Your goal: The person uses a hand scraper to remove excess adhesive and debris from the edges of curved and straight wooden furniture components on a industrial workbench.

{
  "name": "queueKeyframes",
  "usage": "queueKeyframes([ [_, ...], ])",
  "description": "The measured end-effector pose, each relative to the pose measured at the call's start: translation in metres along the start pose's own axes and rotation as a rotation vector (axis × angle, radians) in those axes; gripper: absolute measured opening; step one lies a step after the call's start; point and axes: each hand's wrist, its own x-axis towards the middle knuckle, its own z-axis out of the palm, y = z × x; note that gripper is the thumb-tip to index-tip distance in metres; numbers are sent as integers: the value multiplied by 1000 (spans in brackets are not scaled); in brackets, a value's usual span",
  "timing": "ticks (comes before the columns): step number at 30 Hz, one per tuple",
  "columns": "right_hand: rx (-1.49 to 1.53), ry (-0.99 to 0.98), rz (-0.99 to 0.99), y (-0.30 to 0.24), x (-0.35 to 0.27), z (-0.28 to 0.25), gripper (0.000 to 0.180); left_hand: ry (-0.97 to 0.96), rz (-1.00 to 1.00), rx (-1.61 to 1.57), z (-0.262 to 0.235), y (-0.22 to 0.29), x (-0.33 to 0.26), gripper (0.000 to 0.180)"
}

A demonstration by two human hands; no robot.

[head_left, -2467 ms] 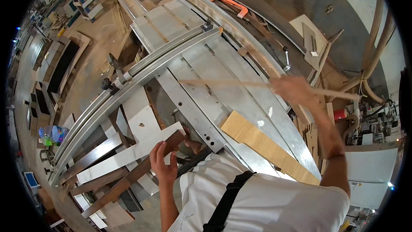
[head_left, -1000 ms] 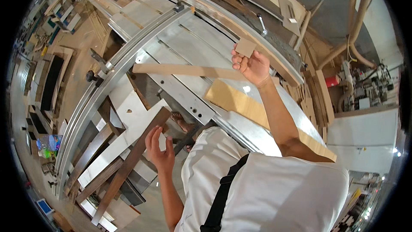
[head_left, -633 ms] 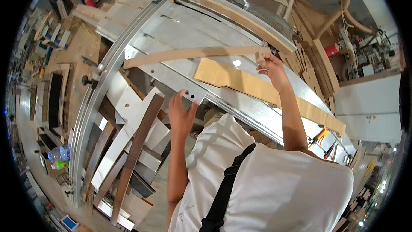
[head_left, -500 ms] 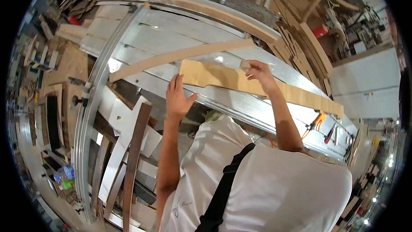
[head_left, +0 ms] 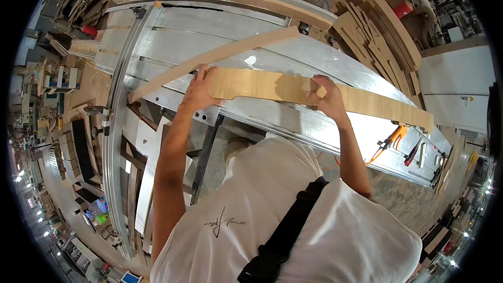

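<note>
A long, pale yellow wooden board (head_left: pixel 251 85) with a shallow step in its near edge lies across the silver metal table (head_left: pixel 204 21). My left hand (head_left: pixel 197 93) is closed around the board's left end. At mid-length, my right hand (head_left: pixel 330 98) is bent over the board with thumb and fingers curled around a small block (head_left: pixel 313 107) at the near edge. The fingers hide most of this block. Behind the board, a narrow light-brown strip (head_left: pixel 209 63) rests slantwise on the table, close to my left fingers.
An orange air gun (head_left: pixel 396 135) with a hose and a red-handled tool (head_left: pixel 412 154) lie at the table's right. Wood offcuts (head_left: pixel 372 47) are stacked beyond the far right edge. A metal rail (head_left: pixel 112 141) runs along the left, beside white and dark strips (head_left: pixel 149 173).
My right hand has come down from above the board to its near edge with the small block. My left hand has moved from resting at the board's end to gripping it.
</note>
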Motion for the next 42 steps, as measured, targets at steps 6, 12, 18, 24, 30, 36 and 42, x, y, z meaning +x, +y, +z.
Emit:
queueKeyframes([
  [6,18,-100,85,8,9,10,47,-161,-3,55,-17,11,-15,115],
  [12,83,-210,240,12,0,-2,49,-354,43,-68,-60,30,-29,103],
  [18,56,-279,350,8,39,-13,46,-613,-186,-242,-72,20,-10,82],
  [24,287,-13,416,21,37,-19,41,-436,-36,-224,-51,-9,-15,67],
  [30,115,112,326,34,62,-8,49,-255,-9,-279,-46,-16,-26,67],
  [36,39,47,164,-13,57,37,47,65,-14,-440,-17,-19,-51,54],
  [42,195,-201,-88,-109,55,130,47,240,-69,-739,30,-44,-51,37],
])
